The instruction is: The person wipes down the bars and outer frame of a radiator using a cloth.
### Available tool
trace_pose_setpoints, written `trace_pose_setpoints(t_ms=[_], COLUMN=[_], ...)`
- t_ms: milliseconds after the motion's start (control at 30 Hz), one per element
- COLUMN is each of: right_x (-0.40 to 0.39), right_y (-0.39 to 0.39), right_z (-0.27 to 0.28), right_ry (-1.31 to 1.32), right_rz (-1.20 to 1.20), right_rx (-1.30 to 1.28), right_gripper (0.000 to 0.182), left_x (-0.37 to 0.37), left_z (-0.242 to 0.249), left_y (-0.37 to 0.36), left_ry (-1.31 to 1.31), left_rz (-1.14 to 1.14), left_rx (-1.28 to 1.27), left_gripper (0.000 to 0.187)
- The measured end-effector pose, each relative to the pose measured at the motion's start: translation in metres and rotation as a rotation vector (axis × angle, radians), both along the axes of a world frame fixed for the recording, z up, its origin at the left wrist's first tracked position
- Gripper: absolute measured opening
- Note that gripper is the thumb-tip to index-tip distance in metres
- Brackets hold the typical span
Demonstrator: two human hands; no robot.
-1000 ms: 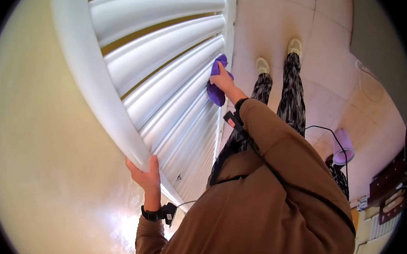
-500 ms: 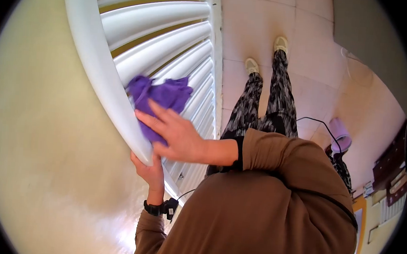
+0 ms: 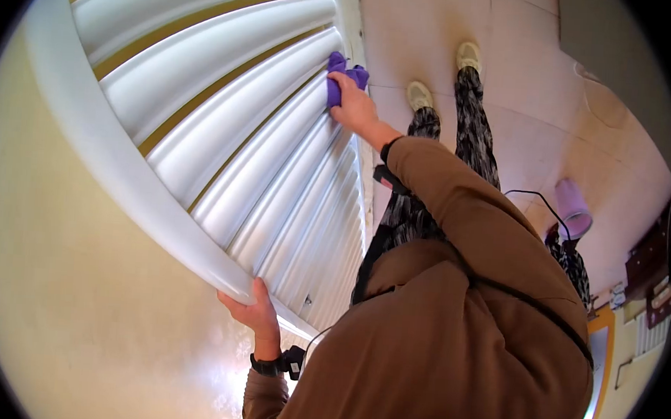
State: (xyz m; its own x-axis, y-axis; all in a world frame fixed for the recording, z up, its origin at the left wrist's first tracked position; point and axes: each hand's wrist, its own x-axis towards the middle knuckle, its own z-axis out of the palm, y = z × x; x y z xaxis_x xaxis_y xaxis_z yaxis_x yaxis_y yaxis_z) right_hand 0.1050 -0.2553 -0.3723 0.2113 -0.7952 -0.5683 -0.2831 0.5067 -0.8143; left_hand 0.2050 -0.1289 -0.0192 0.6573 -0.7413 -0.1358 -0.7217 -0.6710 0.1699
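My right hand [image 3: 355,107] is closed on a bunched purple cloth [image 3: 333,93], pressed to the far ends of the white slats, by the side nearest the floor. The slats belong to a long white radiator [image 3: 204,101] with a thick smooth rail [image 3: 115,169] along its left side. Around that rail, near its lower end, my left hand [image 3: 256,312] is wrapped with the thumb on the slat side. Part of the cloth is hidden under my right fingers.
A beige wall [image 3: 54,292] lies left of the rail. Pale floor tiles [image 3: 511,105] spread to the right, where my shoes [image 3: 469,56] stand. A lilac bin [image 3: 574,209] lies or stands farther right, beside a black cable [image 3: 540,194].
My right hand has carried the purple cloth from the rail up and right along the slats to their far ends. My left hand still holds the rail. The view has shifted slightly.
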Motion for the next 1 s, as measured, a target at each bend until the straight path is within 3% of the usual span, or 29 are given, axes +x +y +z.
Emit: trace_pose_setpoints(t_ms=[133,167,200,233,300,433,500,600,667,700,800,900,1000], right_x=[0.002,0.004,0.003,0.005,0.012,-0.003,-0.002,-0.007,-0.014,-0.012,-0.002,0.007,0.012], right_y=[-0.014,-0.016,-0.018,-0.017,-0.017,-0.031,-0.037,-0.036,-0.034,-0.034,-0.033,-0.026,-0.022], right_z=[-0.043,-0.046,-0.040,-0.030,0.008,0.150,0.212,0.268,0.288,0.280,0.232,0.179,0.137], right_ry=[-0.029,-0.065,-0.101,-0.100,-0.219,-0.318,-0.290,-0.402,-0.485,-0.484,-0.379,-0.289,-0.195], right_rz=[0.011,-0.068,-0.145,-0.145,-0.419,-0.299,-0.315,-0.206,-0.214,-0.217,-0.137,-0.118,-0.175], right_rx=[0.133,0.325,0.519,0.516,0.604,0.120,-0.305,-0.510,-0.516,-0.514,-0.849,-0.850,-0.685], right_gripper=[0.061,0.063,0.065,0.065,0.068,0.062,0.063,0.064,0.063,0.063,0.063,0.060,0.064], left_x=[0.007,0.006,0.004,0.003,0.002,-0.003,-0.002,0.000,0.001,0.000,-0.001,0.009,0.014], left_z=[0.000,0.000,0.000,0.002,0.002,0.006,0.007,0.006,0.007,0.007,0.009,0.005,0.006], left_y=[0.004,0.003,0.002,0.002,0.001,-0.002,0.000,0.005,0.005,0.005,0.008,0.019,0.025], left_ry=[-0.029,-0.028,0.002,0.032,0.049,0.095,0.117,0.121,0.106,0.090,0.101,0.107,0.088], left_rz=[-0.034,-0.031,0.007,0.042,0.040,0.066,0.053,0.019,-0.010,-0.013,0.042,0.084,0.077], left_rx=[0.004,-0.002,0.005,0.012,-0.002,-0.006,-0.013,-0.024,-0.021,-0.010,0.015,0.020,0.024], left_gripper=[0.060,0.060,0.055,0.049,0.049,0.050,0.050,0.050,0.050,0.050,0.051,0.052,0.054])
